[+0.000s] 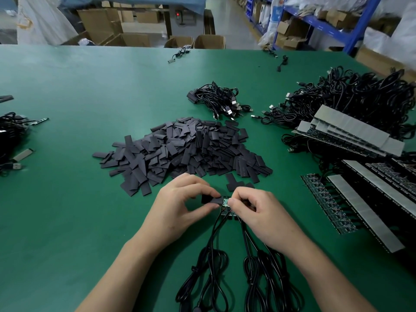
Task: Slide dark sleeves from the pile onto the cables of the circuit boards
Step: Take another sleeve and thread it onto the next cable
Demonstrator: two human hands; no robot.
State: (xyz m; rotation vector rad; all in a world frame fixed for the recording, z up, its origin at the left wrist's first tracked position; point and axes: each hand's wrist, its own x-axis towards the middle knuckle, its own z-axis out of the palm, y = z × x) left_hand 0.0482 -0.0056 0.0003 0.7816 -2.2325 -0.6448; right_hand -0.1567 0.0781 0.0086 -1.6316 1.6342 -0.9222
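— Dark sleeve (211,200), the one in work: where is it?

— It is low in the middle of the view, at 6 o'clock from the pile (184,149). The left hand (184,203) pinches it between thumb and fingertips. Its open end meets the left edge of a small circuit board (225,202).

— And the right hand (258,212)?

— It is at 3 o'clock of the left one, very near to it. Its fingers are curled and they pinch the right side of the board. So both hands are closed, each on its own thing, and they almost touch. How far the sleeve is on the board, I cannot tell.

— Where do the cables (225,266) go?

— Black cables leave the board toward 6 o'clock, between the two forearms, and lie in loops on the green table (67,109).

— What lies around?

— The pile of flat dark sleeves is at 12 o'clock from the hands, near to them. A few loose sleeves (234,183) lie just beside the right hand, at 11 o'clock of it. At 1 o'clock there is a small bundle of cables with plugs (216,100). At 2 o'clock there is a big heap of black cables (360,97), and strips of boards with grey tape (351,136) rest against it. More such rows of boards (337,210) lie at 3 o'clock. At 9 o'clock, at the table edge, some other cables (11,136) lie.
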